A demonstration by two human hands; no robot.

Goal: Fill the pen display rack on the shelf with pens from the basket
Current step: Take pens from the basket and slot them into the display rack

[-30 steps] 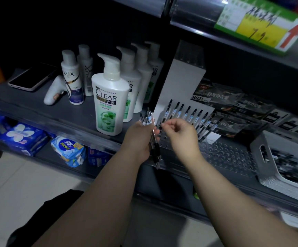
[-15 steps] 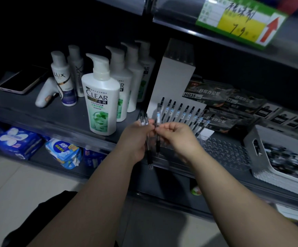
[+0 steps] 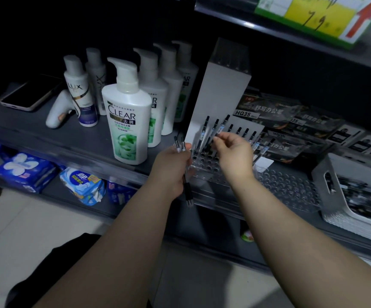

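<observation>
**Desk:** What does each hand have?

**Photographer:** The left hand [image 3: 173, 172] is curled round a small bundle of clear-barrelled, black-gripped pens [image 3: 188, 193]. It holds them caps up, just in front of the grey metal shelf [image 3: 20, 121]. The right hand [image 3: 235, 156] pinches a single pen of the same kind [image 3: 224, 123] between thumb and forefinger, slanted over the rack's left end. The hand hides the pen's tip, so I cannot tell whether it sits in a hole.

**Desk:** And the rack?

**Photographer:** The clear plastic pen display rack [image 3: 291, 190], dotted with round holes, lies on the shelf against a tall white backing card [image 3: 220, 90]. Two slanted pens [image 3: 206, 127] stand at its left end, and a short row of further pens [image 3: 242, 131] stands to the right of the hand. Most of the front holes are unfilled.

**Desk:** Where is the supply?

**Photographer:** A white plastic basket with a slotted handle [image 3: 326, 165] stands at the shelf's right end, just beside the rack. It holds a dark, blurred heap of loose pens [image 3: 369, 196].

**Desk:** Surroundings?

**Photographer:** To the left of the rack are white pump bottles of CLEAR shampoo [image 3: 126, 121] and a LUX bottle [image 3: 80, 94]. A flat smartphone [image 3: 29, 96] lies further left. Black packets of stationery [image 3: 280, 112] lie behind the rack, and a green-and-yellow price sign [image 3: 317, 16] hangs above.
</observation>
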